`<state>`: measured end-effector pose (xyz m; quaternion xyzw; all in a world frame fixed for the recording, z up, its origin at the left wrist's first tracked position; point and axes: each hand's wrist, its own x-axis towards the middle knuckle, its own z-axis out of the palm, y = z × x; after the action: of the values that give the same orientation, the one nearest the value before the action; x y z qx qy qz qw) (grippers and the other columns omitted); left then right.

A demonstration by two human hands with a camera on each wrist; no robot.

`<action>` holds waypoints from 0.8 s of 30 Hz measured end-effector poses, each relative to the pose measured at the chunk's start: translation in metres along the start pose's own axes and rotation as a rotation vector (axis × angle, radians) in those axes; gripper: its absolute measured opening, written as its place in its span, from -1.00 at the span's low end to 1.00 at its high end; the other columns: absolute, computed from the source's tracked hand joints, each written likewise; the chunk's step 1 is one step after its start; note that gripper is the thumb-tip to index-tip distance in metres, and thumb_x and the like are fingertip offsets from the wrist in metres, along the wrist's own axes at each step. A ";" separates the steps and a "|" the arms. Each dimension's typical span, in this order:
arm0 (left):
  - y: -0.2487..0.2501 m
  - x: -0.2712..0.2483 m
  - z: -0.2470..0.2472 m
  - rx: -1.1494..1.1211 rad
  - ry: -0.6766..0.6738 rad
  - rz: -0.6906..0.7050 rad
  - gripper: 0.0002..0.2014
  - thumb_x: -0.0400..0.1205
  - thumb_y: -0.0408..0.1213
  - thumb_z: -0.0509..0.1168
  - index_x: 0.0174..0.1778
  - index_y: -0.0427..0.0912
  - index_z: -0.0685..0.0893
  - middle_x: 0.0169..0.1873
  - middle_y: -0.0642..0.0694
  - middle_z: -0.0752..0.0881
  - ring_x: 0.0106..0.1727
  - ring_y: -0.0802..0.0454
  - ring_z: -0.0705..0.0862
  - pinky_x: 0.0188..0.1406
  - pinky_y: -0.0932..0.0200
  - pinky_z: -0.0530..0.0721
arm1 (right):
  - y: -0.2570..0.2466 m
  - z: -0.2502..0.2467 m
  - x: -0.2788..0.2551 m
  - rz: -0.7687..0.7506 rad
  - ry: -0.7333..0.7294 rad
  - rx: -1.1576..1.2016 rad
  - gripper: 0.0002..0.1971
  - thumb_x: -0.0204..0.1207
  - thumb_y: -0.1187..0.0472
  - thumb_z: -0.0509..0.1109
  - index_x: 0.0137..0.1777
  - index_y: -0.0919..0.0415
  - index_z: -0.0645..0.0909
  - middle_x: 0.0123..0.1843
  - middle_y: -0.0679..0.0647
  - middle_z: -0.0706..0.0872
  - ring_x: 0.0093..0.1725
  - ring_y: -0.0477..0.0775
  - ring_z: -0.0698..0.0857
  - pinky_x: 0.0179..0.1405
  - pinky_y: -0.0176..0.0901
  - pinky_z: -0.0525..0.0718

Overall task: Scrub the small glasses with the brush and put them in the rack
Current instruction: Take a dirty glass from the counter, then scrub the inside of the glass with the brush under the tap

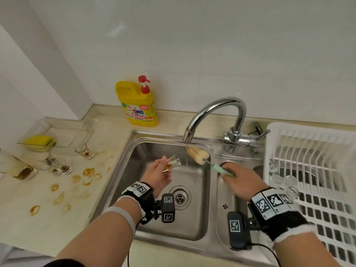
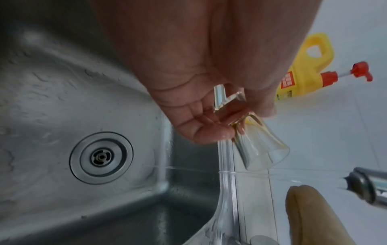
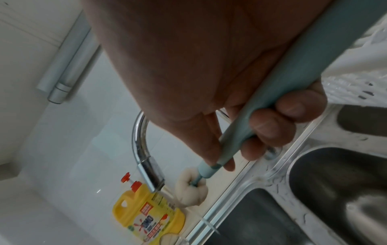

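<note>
Left hand (image 1: 158,173) pinches glass (image 1: 172,164); brush (image 1: 198,155) beside it.

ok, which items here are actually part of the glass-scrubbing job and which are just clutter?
In the job:
- small glass, held in the left hand
- brush, gripped by the right hand, its sponge head under the tap
- rack
- dirty glasses on the counter

Lying about:
- detergent bottle
- yellow sponge
- stained jar

Glossy white tiled wall (image 1: 212,45) is reflecting soft light w/ a corner at left; stained beige stone countertop (image 1: 48,209) is running beneath, holding stainless double-basin sink (image 1: 154,234) & curved chrome tap (image 1: 217,110).
</note>
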<state>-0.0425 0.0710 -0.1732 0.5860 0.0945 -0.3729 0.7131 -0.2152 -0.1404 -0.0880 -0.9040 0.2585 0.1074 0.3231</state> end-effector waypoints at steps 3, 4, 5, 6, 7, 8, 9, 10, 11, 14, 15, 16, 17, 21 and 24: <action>0.000 0.023 0.011 0.005 0.024 -0.104 -0.60 0.77 0.09 0.16 0.31 -0.16 0.58 -0.41 -0.05 0.57 -0.52 0.09 0.46 -0.54 0.23 0.44 | 0.001 -0.012 -0.001 0.034 0.010 -0.013 -0.82 0.71 -0.01 0.20 0.12 -0.11 0.64 -0.13 -0.07 0.72 -0.18 -0.06 0.68 -0.13 -0.12 0.64; -0.001 0.031 0.015 0.005 0.029 -0.137 -0.57 0.77 0.11 0.14 0.33 -0.15 0.57 -0.43 -0.04 0.55 -0.55 0.10 0.42 -0.57 0.25 0.39 | 0.002 -0.015 0.000 0.043 0.010 -0.029 -0.80 0.72 0.00 0.20 0.13 -0.09 0.66 -0.13 -0.07 0.73 -0.17 -0.05 0.69 -0.10 -0.11 0.64; -0.002 0.038 0.018 0.004 0.035 -0.168 -0.57 0.77 0.12 0.13 0.33 -0.15 0.58 -0.44 -0.04 0.54 -0.57 0.11 0.39 -0.60 0.26 0.36 | 0.002 -0.018 0.002 0.050 0.008 -0.040 -0.79 0.71 -0.01 0.21 0.15 -0.10 0.67 -0.10 -0.08 0.75 -0.14 -0.05 0.70 -0.07 -0.12 0.65; -0.002 0.044 0.021 0.001 0.035 -0.196 -0.58 0.77 0.12 0.14 0.31 -0.15 0.59 -0.45 -0.04 0.53 -0.58 0.12 0.37 -0.61 0.26 0.34 | 0.003 -0.020 0.004 0.055 0.003 -0.045 -0.79 0.71 -0.03 0.22 0.16 -0.13 0.68 -0.06 -0.09 0.76 -0.11 -0.05 0.71 -0.04 -0.12 0.66; -0.002 0.049 0.024 -0.002 0.031 -0.217 -0.60 0.76 0.12 0.16 0.28 -0.14 0.59 -0.45 -0.04 0.52 -0.59 0.11 0.35 -0.62 0.26 0.34 | 0.003 -0.021 0.006 0.063 -0.005 -0.050 -0.79 0.70 -0.06 0.23 0.16 -0.15 0.69 -0.05 -0.09 0.77 -0.10 -0.05 0.72 -0.03 -0.12 0.68; -0.003 0.053 0.026 0.001 0.021 -0.229 -0.60 0.76 0.11 0.17 0.26 -0.15 0.60 -0.46 -0.04 0.51 -0.59 0.11 0.34 -0.62 0.25 0.34 | 0.004 -0.021 0.009 0.069 -0.016 -0.062 -0.78 0.70 -0.07 0.22 0.14 -0.14 0.70 -0.07 -0.09 0.77 -0.11 -0.05 0.72 -0.05 -0.13 0.69; -0.003 0.055 0.030 0.009 0.010 -0.238 -0.61 0.75 0.11 0.19 0.23 -0.15 0.61 -0.46 -0.03 0.51 -0.58 0.11 0.33 -0.61 0.24 0.34 | 0.004 -0.021 0.013 0.072 -0.032 -0.085 -0.76 0.71 -0.07 0.21 0.12 -0.10 0.71 -0.11 -0.08 0.76 -0.15 -0.05 0.72 -0.10 -0.14 0.67; -0.003 0.057 0.033 0.015 0.000 -0.244 -0.61 0.74 0.11 0.20 0.18 -0.15 0.64 -0.47 -0.03 0.50 -0.57 0.11 0.32 -0.60 0.24 0.33 | 0.003 -0.021 0.017 0.072 -0.050 -0.117 -0.73 0.73 -0.05 0.18 0.09 -0.04 0.71 -0.16 -0.06 0.75 -0.19 -0.05 0.70 -0.15 -0.15 0.64; -0.002 0.058 0.036 0.020 -0.005 -0.247 -0.62 0.74 0.13 0.20 0.11 -0.15 0.66 -0.47 -0.02 0.50 -0.57 0.11 0.31 -0.58 0.24 0.32 | 0.002 -0.021 0.021 0.067 -0.060 -0.152 -0.71 0.74 -0.04 0.16 0.06 0.01 0.70 -0.20 -0.04 0.73 -0.23 -0.04 0.68 -0.18 -0.15 0.63; 0.005 0.058 0.044 0.033 -0.022 -0.252 -0.61 0.75 0.16 0.17 0.03 -0.13 0.65 -0.48 -0.01 0.47 -0.54 0.12 0.27 -0.48 0.23 0.25 | -0.005 -0.022 0.034 0.043 -0.053 -0.249 -0.69 0.74 0.00 0.14 0.00 0.07 0.69 -0.21 -0.03 0.69 -0.22 -0.01 0.68 -0.15 -0.09 0.66; 0.007 0.058 0.046 0.041 -0.024 -0.245 -0.61 0.75 0.15 0.16 0.05 -0.13 0.64 -0.48 -0.01 0.47 -0.53 0.12 0.26 -0.45 0.22 0.23 | -0.008 -0.022 0.039 0.036 -0.050 -0.280 -0.70 0.73 0.01 0.15 0.01 0.06 0.69 -0.22 -0.05 0.68 -0.22 -0.02 0.68 -0.15 -0.10 0.66; 0.009 0.058 0.047 0.048 -0.023 -0.238 -0.61 0.76 0.15 0.16 0.04 -0.13 0.64 -0.48 -0.01 0.46 -0.52 0.12 0.26 -0.44 0.21 0.23 | -0.012 -0.022 0.042 0.033 -0.051 -0.308 -0.72 0.73 0.02 0.16 0.04 0.05 0.70 -0.22 -0.07 0.67 -0.22 -0.04 0.67 -0.17 -0.12 0.65; 0.010 0.058 0.047 0.056 -0.023 -0.235 -0.60 0.75 0.15 0.16 0.04 -0.14 0.64 -0.48 -0.01 0.46 -0.52 0.12 0.26 -0.45 0.21 0.23 | -0.016 -0.022 0.046 0.031 -0.056 -0.332 -0.73 0.72 0.02 0.16 0.08 0.01 0.70 -0.21 -0.09 0.67 -0.22 -0.06 0.67 -0.18 -0.14 0.65; 0.015 0.063 0.045 0.072 -0.018 -0.236 -0.57 0.75 0.18 0.13 0.12 -0.13 0.62 -0.51 0.01 0.40 -0.53 0.11 0.23 -0.49 0.21 0.22 | -0.033 -0.022 0.059 -0.012 -0.043 -0.459 -0.73 0.72 0.02 0.16 0.22 -0.02 0.67 0.00 -0.04 0.71 -0.04 0.02 0.70 -0.01 -0.05 0.69; 0.018 0.067 0.039 0.124 -0.020 -0.245 -0.60 0.75 0.18 0.15 0.14 -0.12 0.54 -0.50 0.00 0.37 -0.53 0.11 0.22 -0.50 0.21 0.24 | -0.043 -0.022 0.066 -0.035 -0.058 -0.527 -0.76 0.69 0.06 0.21 0.22 -0.02 0.66 0.01 -0.04 0.69 -0.02 0.04 0.69 -0.06 -0.07 0.65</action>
<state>0.0046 0.0078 -0.1860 0.6095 0.1350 -0.4679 0.6256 -0.1359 -0.1528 -0.0721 -0.9578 0.1968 0.1912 0.0856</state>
